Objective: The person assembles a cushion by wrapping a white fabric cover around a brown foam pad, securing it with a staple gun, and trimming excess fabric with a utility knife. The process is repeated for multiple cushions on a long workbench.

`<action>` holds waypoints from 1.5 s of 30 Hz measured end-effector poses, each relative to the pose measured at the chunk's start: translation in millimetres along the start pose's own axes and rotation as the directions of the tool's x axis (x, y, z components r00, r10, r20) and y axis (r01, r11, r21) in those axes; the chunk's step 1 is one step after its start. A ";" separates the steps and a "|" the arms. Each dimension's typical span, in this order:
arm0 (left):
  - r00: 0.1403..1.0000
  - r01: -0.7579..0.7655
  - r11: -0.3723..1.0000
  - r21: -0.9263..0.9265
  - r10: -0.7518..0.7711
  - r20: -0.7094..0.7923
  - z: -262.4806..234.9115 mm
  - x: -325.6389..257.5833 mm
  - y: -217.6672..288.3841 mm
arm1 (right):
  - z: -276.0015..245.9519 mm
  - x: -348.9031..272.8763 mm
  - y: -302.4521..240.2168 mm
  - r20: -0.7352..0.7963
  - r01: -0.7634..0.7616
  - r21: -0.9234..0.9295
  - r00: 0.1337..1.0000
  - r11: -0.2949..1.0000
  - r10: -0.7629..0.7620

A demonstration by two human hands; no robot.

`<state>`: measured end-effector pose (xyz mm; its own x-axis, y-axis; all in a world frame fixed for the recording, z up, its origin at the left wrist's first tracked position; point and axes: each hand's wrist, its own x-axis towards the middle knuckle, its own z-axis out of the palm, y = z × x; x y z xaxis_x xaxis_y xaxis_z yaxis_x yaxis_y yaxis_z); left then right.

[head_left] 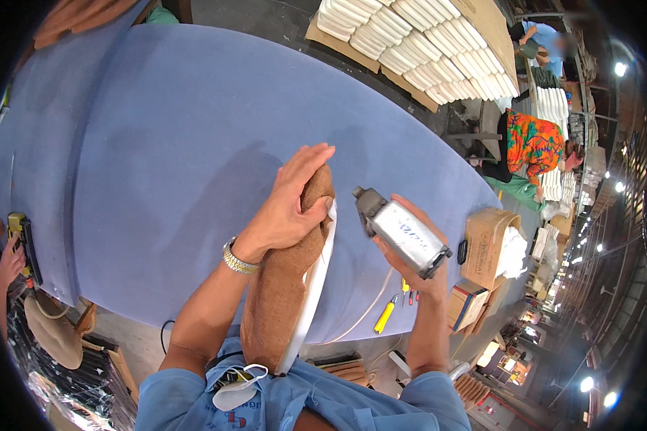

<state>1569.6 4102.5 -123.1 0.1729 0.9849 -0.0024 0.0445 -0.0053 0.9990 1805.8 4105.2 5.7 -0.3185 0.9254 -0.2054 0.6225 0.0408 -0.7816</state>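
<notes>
A brown fabric-covered seat pad (274, 305) with a white edge along its right side stands tilted on end against my body. My left hand (284, 212) grips its upper end, thumb pressed on the fabric by the white edge and fingers over the far side. In my right hand (424, 273) is a staple gun (408, 233) with a silver body and a dark nose. Its nose points up and left, a short gap away from the pad. My right fingers wrap round the gun and are partly hidden behind it.
The blue-covered table (180, 122) spreads beneath my hands. A yellow-handled tool (385, 316) and a thin hose lie near its front edge. Cardboard boxes (485, 244) stand at the right. White padded pieces (424, 43) fill a carton beyond. At far left another person's hand (12, 262) holds a tool.
</notes>
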 end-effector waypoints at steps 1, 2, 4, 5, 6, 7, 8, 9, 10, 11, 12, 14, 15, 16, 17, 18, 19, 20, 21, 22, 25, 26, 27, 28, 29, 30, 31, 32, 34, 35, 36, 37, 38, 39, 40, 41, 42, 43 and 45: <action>1.000 -0.006 1.000 -0.003 0.006 0.002 -0.8 -0.3 -0.8 | -2.9 11.6 -8.2 0.070 0.061 -0.065 0.996 0.996 -0.057; 1.000 -0.013 1.000 -0.005 0.013 0.005 -0.6 -0.3 -2.0 | -7.0 21.5 -13.1 0.144 0.126 -0.124 0.984 0.984 -0.108; 1.000 -0.018 1.000 -0.003 0.018 0.010 -1.1 0.0 -3.8 | -5.6 36.2 -17.8 0.240 0.220 -0.220 0.957 0.950 -0.165; 1.000 -0.019 1.000 -0.002 0.019 0.013 -1.3 0.2 -4.5 | -5.9 41.4 -17.8 0.277 0.229 -0.203 0.946 0.952 -0.169; 0.999 -0.031 1.000 -0.008 0.031 0.013 -1.1 0.6 -5.1 | -7.1 45.8 -17.5 0.312 0.237 -0.186 0.935 0.954 -0.171; 0.999 -0.040 0.999 -0.012 0.040 0.011 -0.9 0.9 -5.5 | -7.7 49.8 -17.5 0.349 0.245 -0.166 0.921 0.955 -0.175; 0.999 -0.050 0.999 -0.018 0.050 0.010 -1.0 0.9 -5.9 | -7.9 52.9 -19.7 0.373 0.239 -0.173 0.914 0.956 -0.161; 0.999 -0.042 0.999 -0.019 0.042 0.008 -1.3 0.3 -5.9 | -8.4 55.3 -23.4 0.397 0.233 -0.180 0.906 0.956 -0.146; 0.999 -0.036 0.999 -0.018 0.036 0.007 -2.4 0.0 -5.2 | -8.6 57.2 -27.2 0.418 0.228 -0.187 0.899 0.955 -0.133; 1.000 -0.031 0.999 -0.018 0.031 0.007 -3.0 -0.4 -4.8 | -8.5 57.8 -29.8 0.423 0.233 -0.214 0.898 0.949 -0.125; 0.999 -0.034 0.999 -0.021 0.034 0.005 -2.9 -1.1 -4.8 | -8.3 57.9 -31.9 0.426 0.237 -0.242 0.897 0.941 -0.117; 0.999 -0.042 0.999 -0.022 0.041 -0.007 -2.2 -2.1 -4.7 | -9.8 61.4 -37.1 0.451 0.228 -0.240 0.887 0.944 -0.099; 0.999 -0.037 0.999 -0.018 0.037 -0.009 -2.4 -1.9 -4.7 | -11.7 65.5 -40.3 0.470 0.209 -0.212 0.878 0.955 -0.087; 0.999 -0.035 0.999 -0.015 0.035 -0.006 -3.3 -1.1 -4.0 | -12.7 67.4 -42.5 0.484 0.185 -0.187 0.872 0.965 -0.074; 0.999 -0.033 0.999 -0.012 0.033 -0.003 -3.6 -0.6 -3.9 | -12.6 67.7 -42.7 0.482 0.196 -0.190 0.872 0.962 -0.083; 0.999 -0.042 0.999 -0.006 0.042 -0.011 -2.6 -0.6 -5.5 | -12.4 67.8 -42.6 0.480 0.208 -0.192 0.872 0.959 -0.093; 0.999 -0.052 0.999 -0.001 0.052 -0.017 -1.7 -0.3 -7.5 | -12.0 67.8 -43.1 0.477 0.219 -0.196 0.873 0.956 -0.103; 0.998 -0.061 0.998 0.004 0.061 -0.024 -1.2 -0.1 -8.9 | -12.4 67.8 -45.0 0.485 0.217 -0.213 0.870 0.953 -0.090; 0.998 -0.060 0.998 0.006 0.060 -0.024 -1.0 -0.3 -9.7 | -13.4 68.0 -48.1 0.494 0.215 -0.229 0.866 0.949 -0.077; 0.998 -0.058 0.998 0.009 0.058 -0.026 -1.1 -0.4 -9.4 | -13.8 68.6 -49.6 0.504 0.215 -0.244 0.861 0.945 -0.066; 0.999 -0.048 0.999 0.016 0.048 -0.026 -0.4 -0.4 -9.8 | -11.5 65.4 -51.9 0.481 0.227 -0.227 0.872 0.947 -0.093; 0.999 -0.043 0.999 0.018 0.043 -0.028 -0.1 -0.5 -10.3 | -11.6 67.1 -53.4 0.494 0.215 -0.239 0.866 0.947 -0.072; 0.998 -0.050 0.999 0.018 0.050 -0.030 -0.4 -0.4 -11.8 | -11.8 70.1 -55.6 0.507 0.205 -0.251 0.860 0.946 -0.051; 0.998 -0.059 0.998 0.019 0.059 -0.029 -1.5 -0.1 -13.1 | -11.7 71.9 -56.6 0.515 0.192 -0.264 0.857 0.945 -0.030; 0.997 -0.067 0.998 0.020 0.068 -0.027 -2.4 0.1 -13.6 | -11.9 73.9 -56.2 0.527 0.199 -0.270 0.849 0.942 -0.028; 0.998 -0.064 0.998 0.008 0.064 -0.019 -2.9 -0.7 -13.0 | -12.4 76.5 -55.0 0.540 0.206 -0.276 0.841 0.939 -0.026; 0.998 -0.062 0.998 -0.004 0.061 -0.011 -5.0 -0.7 -8.6 | -12.9 79.1 -53.3 0.551 0.214 -0.281 0.834 0.935 -0.025; 0.998 -0.059 0.998 -0.015 0.059 -0.003 -6.2 -0.4 -6.3 | -12.9 81.8 -51.1 0.556 0.216 -0.261 0.830 0.941 -0.037; 0.997 -0.071 0.997 -0.033 0.071 0.024 -8.6 -0.3 -8.8 | -12.6 86.2 -45.7 0.567 0.221 -0.221 0.822 0.950 -0.060; 0.996 -0.077 0.996 -0.043 0.078 0.036 -10.9 -0.4 -11.1 | -12.7 86.7 -43.3 0.567 0.219 -0.217 0.821 0.951 -0.060; 0.992 -0.094 0.991 -0.094 0.101 0.079 -16.1 2.0 -17.4 | -13.1 87.0 -40.7 0.567 0.215 -0.213 0.822 0.953 -0.059; 0.984 -0.110 0.982 -0.151 0.129 0.120 -23.7 8.0 -26.8 | -13.6 87.0 -40.5 0.566 0.210 -0.214 0.822 0.954 -0.054; 0.976 -0.120 0.972 -0.202 0.152 0.156 -29.4 16.2 -33.0 | -12.1 86.5 -38.3 0.554 0.215 -0.229 0.831 0.949 -0.055; 0.975 -0.110 0.969 -0.221 0.148 0.163 -30.4 26.0 -37.2 | -10.0 83.4 -36.6 0.541 0.219 -0.244 0.839 0.945 -0.055; 0.976 -0.100 0.966 -0.239 0.143 0.167 -31.7 37.0 -38.2 | -7.4 81.6 -35.9 0.530 0.226 -0.258 0.846 0.939 -0.058; 0.976 -0.089 0.962 -0.257 0.136 0.171 -31.3 47.1 -38.1 | -6.8 81.2 -34.6 0.538 0.240 -0.258 0.840 0.936 -0.068; 0.976 -0.079 0.958 -0.275 0.130 0.175 -30.5 54.1 -38.1 | -6.7 81.0 -33.2 0.545 0.254 -0.257 0.835 0.933 -0.077; 0.973 -0.036 0.963 -0.268 0.095 0.212 -29.1 60.9 -38.1 | -7.2 79.7 -32.9 0.543 0.264 -0.259 0.835 0.929 -0.085; 0.958 0.049 0.968 -0.248 0.025 0.286 -26.0 70.4 -37.5 | -6.5 74.5 -34.0 0.540 0.286 -0.316 0.838 0.904 -0.077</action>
<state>1554.6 4176.5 -159.5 0.4476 0.8942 0.0097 -0.1922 0.0856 0.9776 1765.6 4175.3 20.7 -0.7007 0.5692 -0.4301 0.6978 0.4210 -0.5796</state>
